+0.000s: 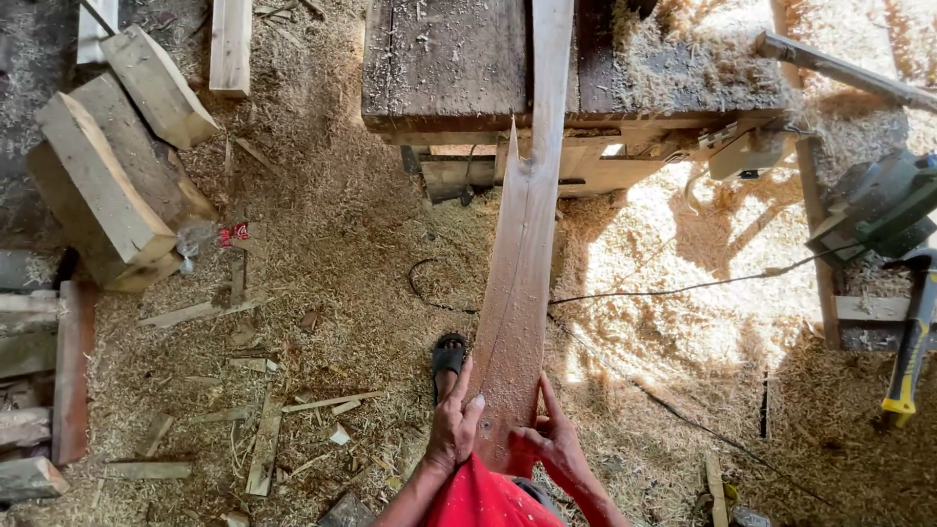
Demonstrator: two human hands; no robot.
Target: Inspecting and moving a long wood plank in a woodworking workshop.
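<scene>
A long reddish wooden plank [522, 254] runs from a dark sawing table [444, 68] at the top down to my body. My left hand [454, 425] grips the plank's near end on its left edge. On the right edge, my right hand [551, 439] clasps the same end. The plank is split near the table, with a pointed sliver standing beside the main strip. My sandalled foot [448, 359] shows just left of the plank. A red shirt fills the bottom centre.
Sawdust and wood scraps cover the floor. Thick timber blocks [117, 176] lie at upper left, planks [39, 390] at far left. A black cable [683, 288] crosses the floor. At right are a power tool [878, 205] and a yellow-handled hammer [913, 342].
</scene>
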